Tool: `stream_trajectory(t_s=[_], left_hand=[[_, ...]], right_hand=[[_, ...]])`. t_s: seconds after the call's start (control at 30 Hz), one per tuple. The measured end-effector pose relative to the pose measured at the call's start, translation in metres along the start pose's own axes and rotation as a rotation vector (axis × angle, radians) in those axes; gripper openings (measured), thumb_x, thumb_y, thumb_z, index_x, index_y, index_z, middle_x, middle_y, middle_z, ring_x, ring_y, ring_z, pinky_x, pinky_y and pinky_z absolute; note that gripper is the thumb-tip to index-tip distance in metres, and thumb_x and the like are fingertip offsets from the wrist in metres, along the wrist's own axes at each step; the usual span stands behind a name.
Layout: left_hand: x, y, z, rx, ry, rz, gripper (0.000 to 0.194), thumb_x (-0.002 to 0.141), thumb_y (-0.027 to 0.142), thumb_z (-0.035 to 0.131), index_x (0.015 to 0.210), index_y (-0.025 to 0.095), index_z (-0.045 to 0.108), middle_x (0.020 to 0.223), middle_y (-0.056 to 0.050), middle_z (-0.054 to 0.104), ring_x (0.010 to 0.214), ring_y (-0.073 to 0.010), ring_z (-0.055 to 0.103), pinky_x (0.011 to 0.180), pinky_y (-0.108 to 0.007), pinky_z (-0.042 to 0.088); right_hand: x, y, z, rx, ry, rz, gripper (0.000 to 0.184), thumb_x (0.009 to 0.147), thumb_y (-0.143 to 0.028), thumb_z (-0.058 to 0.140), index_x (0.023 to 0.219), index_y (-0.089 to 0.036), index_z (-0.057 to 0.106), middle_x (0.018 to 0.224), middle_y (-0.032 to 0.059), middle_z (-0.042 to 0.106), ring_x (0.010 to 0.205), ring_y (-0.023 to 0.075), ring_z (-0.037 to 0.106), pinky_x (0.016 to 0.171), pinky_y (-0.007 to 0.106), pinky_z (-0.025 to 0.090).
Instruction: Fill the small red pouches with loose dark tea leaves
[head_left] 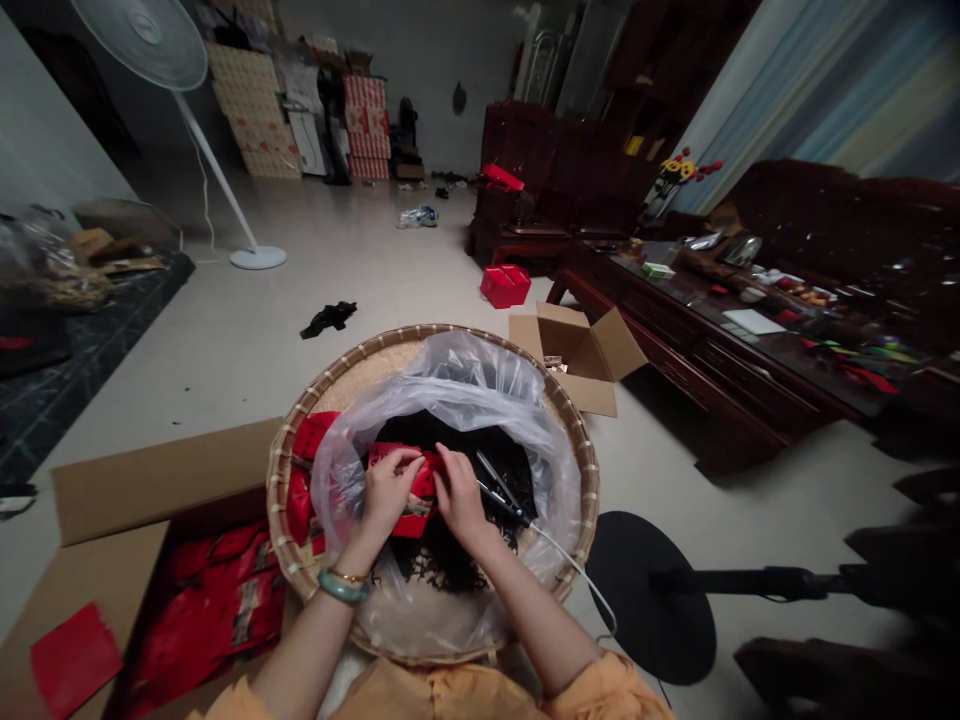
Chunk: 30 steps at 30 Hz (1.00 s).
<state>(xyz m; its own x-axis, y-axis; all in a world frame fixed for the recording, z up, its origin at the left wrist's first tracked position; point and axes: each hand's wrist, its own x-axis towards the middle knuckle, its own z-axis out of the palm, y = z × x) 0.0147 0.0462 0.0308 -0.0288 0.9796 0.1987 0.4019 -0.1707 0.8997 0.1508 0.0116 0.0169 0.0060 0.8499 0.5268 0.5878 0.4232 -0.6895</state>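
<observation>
My left hand (388, 492) and my right hand (459, 500) are close together, thumbs and fingers pinching the upper edge of a red printed packet (411, 526). Its lower end points toward me. Beneath it, dark, dry, twisted leaf-like bits (450, 565) lie in a clear plastic bag (337, 470) with its mouth spread wide. That bag sits in a round woven bamboo basket (592, 470). A slim black tong-like tool (501, 490) with a white cord rests on the dark bits, just right of my right hand. More red packets (304, 470) lie inside the basket's left side.
An open carton (217, 590) of red packets stands at lower left, another carton (577, 350) beyond the basket. A black round base (652, 595) is at right. A red box (505, 286), black plastic (328, 319) and a white fan (258, 258) stand or lie farther off, near a low wooden table (720, 350).
</observation>
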Motion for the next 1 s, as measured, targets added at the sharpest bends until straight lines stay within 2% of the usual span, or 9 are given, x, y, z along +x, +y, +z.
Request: stream_trajectory(t_s=[0.1, 0.2, 0.37, 0.47, 0.57, 0.63, 0.73, 0.83, 1.0], left_hand=[[0.000, -0.008, 0.002, -0.042, -0.156, -0.034, 0.025, 0.071, 0.033, 0.061, 0.090, 0.017, 0.068, 0.080, -0.005, 0.073, 0.071, -0.0181, 0.067, 0.067, -0.027, 0.053], [0.002, -0.012, 0.004, -0.004, -0.274, -0.045, 0.025, 0.071, 0.031, 0.061, 0.089, 0.016, 0.069, 0.080, -0.007, 0.073, 0.072, -0.0203, 0.068, 0.070, -0.030, 0.053], [0.001, -0.011, 0.009, -0.021, -0.224, -0.089, 0.021, 0.072, 0.030, 0.059, 0.084, 0.016, 0.068, 0.078, -0.006, 0.073, 0.073, -0.0210, 0.068, 0.071, -0.031, 0.053], [0.001, -0.010, 0.013, -0.136, -0.172, -0.133, 0.024, 0.070, 0.026, 0.060, 0.091, 0.015, 0.065, 0.084, -0.007, 0.073, 0.080, -0.0218, 0.069, 0.074, -0.032, 0.053], [0.001, -0.009, 0.014, -0.126, -0.128, -0.142, 0.030, 0.071, 0.024, 0.060, 0.100, 0.016, 0.061, 0.089, -0.008, 0.072, 0.084, -0.0217, 0.068, 0.075, -0.033, 0.054], [0.000, -0.008, 0.013, -0.087, -0.139, -0.125, 0.029, 0.072, 0.023, 0.058, 0.101, 0.016, 0.061, 0.089, -0.008, 0.072, 0.084, -0.0212, 0.068, 0.074, -0.032, 0.054], [-0.003, -0.005, 0.009, 0.027, -0.199, -0.022, 0.024, 0.075, 0.022, 0.054, 0.097, 0.017, 0.064, 0.091, -0.008, 0.072, 0.084, -0.0208, 0.068, 0.076, -0.032, 0.053], [-0.005, -0.002, 0.006, 0.123, -0.253, 0.075, 0.025, 0.077, 0.025, 0.053, 0.097, 0.020, 0.066, 0.091, -0.006, 0.072, 0.083, -0.0200, 0.067, 0.079, -0.032, 0.051], [-0.001, -0.003, 0.000, 0.034, -0.402, -0.045, 0.041, 0.074, 0.034, 0.059, 0.111, 0.017, 0.062, 0.072, -0.002, 0.071, 0.065, -0.0179, 0.066, 0.066, -0.029, 0.051]], right_hand=[[0.002, 0.005, -0.003, 0.052, 0.059, 0.073, 0.039, 0.088, -0.013, 0.041, 0.124, -0.022, 0.052, 0.093, 0.0081, 0.057, 0.086, 0.0180, 0.056, 0.077, 0.031, 0.050], [0.003, 0.009, -0.006, 0.029, 0.055, 0.051, 0.038, 0.088, -0.012, 0.040, 0.121, -0.022, 0.056, 0.090, 0.0078, 0.056, 0.083, 0.0176, 0.056, 0.075, 0.030, 0.050], [-0.002, 0.008, -0.006, -0.193, -0.003, -0.075, 0.051, 0.084, -0.007, 0.037, 0.133, -0.019, 0.045, 0.100, 0.0132, 0.053, 0.092, 0.0216, 0.051, 0.078, 0.036, 0.050], [-0.006, 0.006, -0.006, -0.267, -0.021, -0.157, 0.056, 0.084, -0.006, 0.036, 0.139, -0.018, 0.035, 0.114, 0.0163, 0.050, 0.104, 0.0239, 0.048, 0.086, 0.040, 0.047], [-0.007, 0.005, -0.006, -0.278, -0.034, -0.198, 0.055, 0.084, -0.006, 0.036, 0.137, -0.020, 0.037, 0.123, 0.0150, 0.047, 0.113, 0.0244, 0.044, 0.092, 0.043, 0.044], [-0.005, 0.004, -0.006, -0.242, -0.040, -0.171, 0.048, 0.086, -0.008, 0.037, 0.130, -0.022, 0.045, 0.119, 0.0126, 0.051, 0.110, 0.0230, 0.046, 0.092, 0.042, 0.044], [-0.001, 0.003, -0.008, -0.201, -0.001, -0.030, 0.024, 0.086, -0.017, 0.048, 0.107, -0.019, 0.060, 0.100, 0.0100, 0.055, 0.096, 0.0217, 0.050, 0.082, 0.038, 0.047], [0.005, 0.005, -0.014, -0.242, 0.037, 0.048, 0.009, 0.082, -0.022, 0.056, 0.084, -0.018, 0.063, 0.089, 0.0087, 0.053, 0.085, 0.0214, 0.048, 0.072, 0.035, 0.046], [0.012, 0.009, -0.032, -0.112, 0.046, 0.038, 0.011, 0.083, -0.018, 0.054, 0.074, -0.019, 0.061, 0.076, 0.0041, 0.057, 0.076, 0.0183, 0.049, 0.068, 0.031, 0.043]])
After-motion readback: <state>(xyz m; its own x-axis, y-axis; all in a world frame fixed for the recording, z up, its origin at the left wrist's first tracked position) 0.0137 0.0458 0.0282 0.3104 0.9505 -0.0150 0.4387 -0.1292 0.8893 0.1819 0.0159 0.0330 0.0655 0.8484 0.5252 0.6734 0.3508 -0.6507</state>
